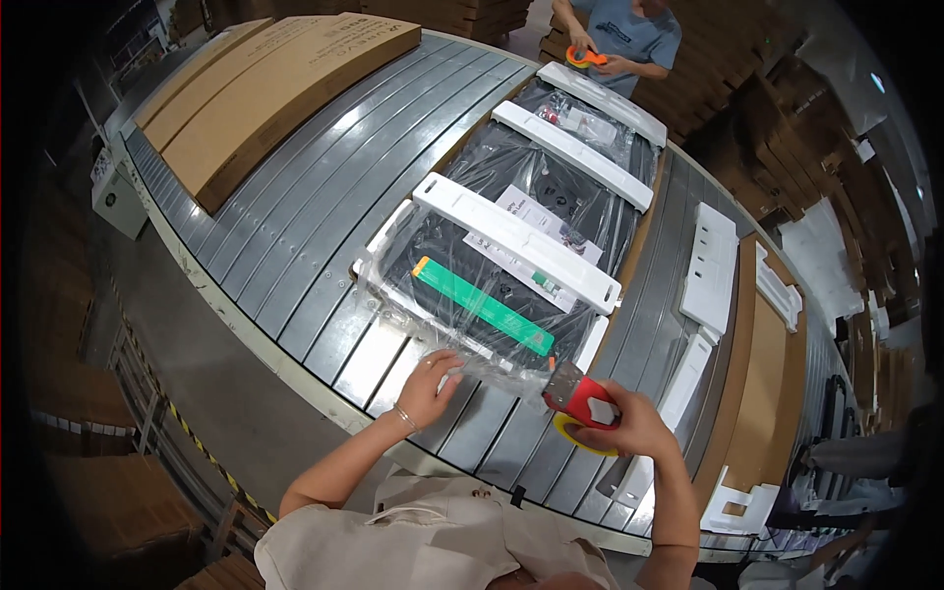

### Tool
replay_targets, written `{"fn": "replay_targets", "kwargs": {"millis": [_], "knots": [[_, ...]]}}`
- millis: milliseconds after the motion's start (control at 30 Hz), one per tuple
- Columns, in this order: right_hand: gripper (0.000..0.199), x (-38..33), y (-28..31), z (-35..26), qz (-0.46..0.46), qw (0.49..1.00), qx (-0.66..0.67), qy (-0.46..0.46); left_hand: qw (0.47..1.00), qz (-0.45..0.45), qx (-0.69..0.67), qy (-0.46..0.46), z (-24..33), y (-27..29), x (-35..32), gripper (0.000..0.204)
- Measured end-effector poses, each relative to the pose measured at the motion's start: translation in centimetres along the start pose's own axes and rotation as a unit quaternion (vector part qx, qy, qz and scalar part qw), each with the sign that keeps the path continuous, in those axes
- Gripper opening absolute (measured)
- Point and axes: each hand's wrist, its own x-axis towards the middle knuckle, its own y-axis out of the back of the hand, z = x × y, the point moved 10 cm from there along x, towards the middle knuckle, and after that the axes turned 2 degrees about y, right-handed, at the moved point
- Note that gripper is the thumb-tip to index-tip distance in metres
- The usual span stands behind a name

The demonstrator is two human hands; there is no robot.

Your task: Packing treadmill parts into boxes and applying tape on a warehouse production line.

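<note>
tape dispenser (580, 398) gripped in right hand (637, 425).

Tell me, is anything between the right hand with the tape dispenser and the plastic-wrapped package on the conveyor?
Nothing visible stands between them. The right hand holds the red tape dispenser right at the near edge of the plastic-wrapped package. The left hand presses the loose plastic beside it, not in the dispenser's way.
</note>
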Motion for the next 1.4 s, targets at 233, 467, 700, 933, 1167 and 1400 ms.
{"fn": "replay_targets", "kwargs": {"millis": [233, 467, 700, 933, 1167, 1400], "knots": [[0.073, 5.2, -5.1, -8.4, 0.028, 0.977, -0.160, 0.140, 0.699, -0.151, -0.630, 0.302, -0.2, -4.3, 3.4, 0.023], [0.068, 9.4, -8.0, -11.2, 0.018, 0.970, -0.207, 0.129, 0.688, -0.083, -0.645, 0.323, -5.0, -1.5, 4.2, 0.011], [0.071, 14.2, -6.3, -16.1, 0.008, 0.954, -0.274, 0.123, 0.853, 0.086, -0.468, 0.217, -18.8, 12.2, 12.8, 0.008], [0.069, 22.5, -4.5, -21.5, -0.054, 0.910, -0.400, 0.096, 0.930, 0.212, -0.155, 0.257, -39.3, 19.1, 19.1, 0.018], [0.064, 26.6, -7.0, -21.6, -0.142, 0.885, -0.436, 0.085, 0.936, 0.069, -0.010, 0.344, -49.8, 8.8, 16.2, 0.020], [0.060, 19.7, 0.0, -7.7, -0.076, 0.934, -0.347, 0.043, 0.893, -0.222, 0.153, 0.360, -47.4, 1.8, 19.1, 0.066]]}}
